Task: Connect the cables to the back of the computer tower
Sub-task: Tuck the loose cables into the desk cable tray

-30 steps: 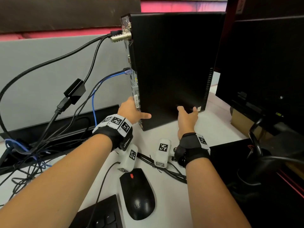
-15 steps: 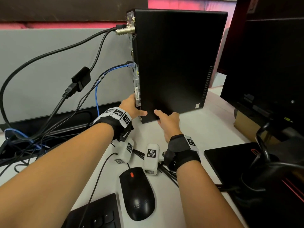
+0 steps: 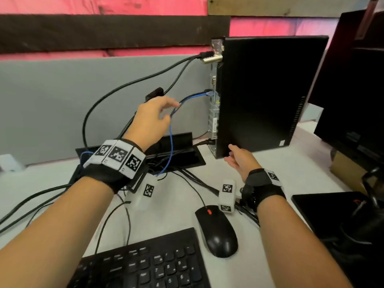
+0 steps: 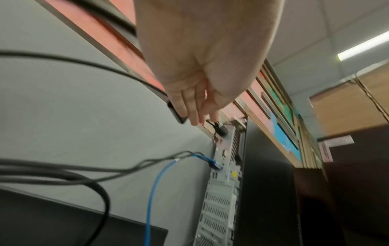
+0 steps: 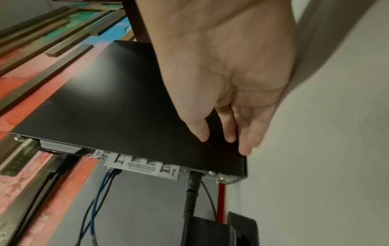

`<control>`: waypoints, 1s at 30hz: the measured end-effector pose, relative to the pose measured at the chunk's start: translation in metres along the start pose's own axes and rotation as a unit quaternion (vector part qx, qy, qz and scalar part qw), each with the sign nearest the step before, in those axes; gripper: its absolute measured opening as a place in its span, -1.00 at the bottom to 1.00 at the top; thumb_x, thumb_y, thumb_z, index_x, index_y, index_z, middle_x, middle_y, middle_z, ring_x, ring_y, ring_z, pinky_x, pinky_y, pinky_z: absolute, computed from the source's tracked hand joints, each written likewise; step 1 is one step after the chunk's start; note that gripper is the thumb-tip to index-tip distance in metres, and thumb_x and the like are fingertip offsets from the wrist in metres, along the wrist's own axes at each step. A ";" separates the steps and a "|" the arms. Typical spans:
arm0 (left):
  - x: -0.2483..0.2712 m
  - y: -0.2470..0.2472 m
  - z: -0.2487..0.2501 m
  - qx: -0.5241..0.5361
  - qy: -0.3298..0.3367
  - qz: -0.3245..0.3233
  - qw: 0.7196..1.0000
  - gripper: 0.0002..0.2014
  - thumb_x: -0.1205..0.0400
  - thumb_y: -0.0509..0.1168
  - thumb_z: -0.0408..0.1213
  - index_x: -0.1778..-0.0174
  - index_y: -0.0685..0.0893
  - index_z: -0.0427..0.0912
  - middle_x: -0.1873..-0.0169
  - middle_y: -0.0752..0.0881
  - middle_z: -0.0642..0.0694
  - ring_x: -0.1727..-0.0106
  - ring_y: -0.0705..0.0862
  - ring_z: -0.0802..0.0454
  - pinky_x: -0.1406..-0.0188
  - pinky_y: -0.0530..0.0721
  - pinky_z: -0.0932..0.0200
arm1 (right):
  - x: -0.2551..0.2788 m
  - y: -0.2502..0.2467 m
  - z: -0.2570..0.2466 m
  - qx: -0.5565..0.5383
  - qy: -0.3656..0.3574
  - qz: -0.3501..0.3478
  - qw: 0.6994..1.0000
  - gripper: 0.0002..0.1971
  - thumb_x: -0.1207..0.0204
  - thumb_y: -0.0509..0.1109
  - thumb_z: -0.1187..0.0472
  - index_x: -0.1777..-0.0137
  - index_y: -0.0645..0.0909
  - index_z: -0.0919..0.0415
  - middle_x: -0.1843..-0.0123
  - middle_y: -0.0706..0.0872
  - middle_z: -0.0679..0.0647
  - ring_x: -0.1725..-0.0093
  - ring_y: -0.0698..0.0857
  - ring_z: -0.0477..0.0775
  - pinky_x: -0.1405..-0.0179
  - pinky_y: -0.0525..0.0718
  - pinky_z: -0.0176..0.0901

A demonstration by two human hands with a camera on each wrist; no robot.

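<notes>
Our left hand [image 3: 152,119] has left the tower's rear edge and risen beside the blue cable [image 3: 171,142], fingers relaxed, holding nothing. Right hand [image 3: 239,159], fingers straight, steadies the computer tower [image 3: 270,90]. Plugging likely follows.

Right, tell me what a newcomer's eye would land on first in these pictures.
First, the tall black computer tower standing upright on the white desk, its rear panel bristling with plugged-in leads, above all the bright blue cable looping down from it. Next, the left hand, raised among those cables with relaxed fingers, while the right hand touches the tower's lower rear corner. In front lie a black mouse and keyboard.
</notes>
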State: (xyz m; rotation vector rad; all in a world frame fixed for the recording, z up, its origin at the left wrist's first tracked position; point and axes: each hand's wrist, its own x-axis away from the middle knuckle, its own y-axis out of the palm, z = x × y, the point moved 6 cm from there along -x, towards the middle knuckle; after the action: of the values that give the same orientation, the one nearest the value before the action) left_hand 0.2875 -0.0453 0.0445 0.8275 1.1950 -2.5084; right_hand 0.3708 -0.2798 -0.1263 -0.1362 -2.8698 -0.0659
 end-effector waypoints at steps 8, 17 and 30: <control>0.082 -0.069 -0.061 -0.103 -0.138 -0.164 0.971 -0.79 -0.51 0.33 -0.39 0.08 0.61 0.05 0.22 0.67 -0.01 0.28 0.61 0.09 0.24 0.51 0.37 | 0.092 0.055 -0.045 0.239 -0.035 -0.149 0.959 -0.77 -0.64 0.31 0.11 -0.21 0.59 0.19 -0.09 0.69 0.19 -0.04 0.70 0.11 -0.11 0.56 -0.05; 0.126 -0.044 -0.136 -0.307 -0.207 -0.411 0.833 -0.40 -0.67 0.20 -0.22 -0.63 0.17 0.10 -0.57 0.38 -0.08 -0.54 0.42 -0.08 -0.51 0.39 0.07 | 0.201 0.229 -0.039 0.623 -0.219 -0.415 0.626 -0.50 -0.60 0.34 0.10 -0.55 0.42 -0.10 -0.59 0.44 0.00 -0.55 0.42 0.02 -0.54 0.35 -0.04; 0.076 -0.063 -0.143 -0.332 -0.088 -0.150 0.927 -0.75 -0.46 0.42 -0.19 -0.04 0.63 -0.02 -0.19 0.44 -0.12 -0.26 0.48 -0.17 -0.14 0.53 -0.05 | 0.047 0.186 -0.020 0.692 -0.085 -0.152 0.701 -0.39 -0.73 -0.01 -0.15 -0.68 0.18 0.16 -0.69 0.25 0.18 -0.64 0.29 0.22 -0.58 0.23 -0.05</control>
State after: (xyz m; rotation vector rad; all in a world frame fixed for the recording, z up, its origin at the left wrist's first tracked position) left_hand 0.2534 0.1065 -0.0322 0.2524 2.0430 -2.0634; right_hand 0.3491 -0.0916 -0.0885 0.6372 -2.2320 2.0003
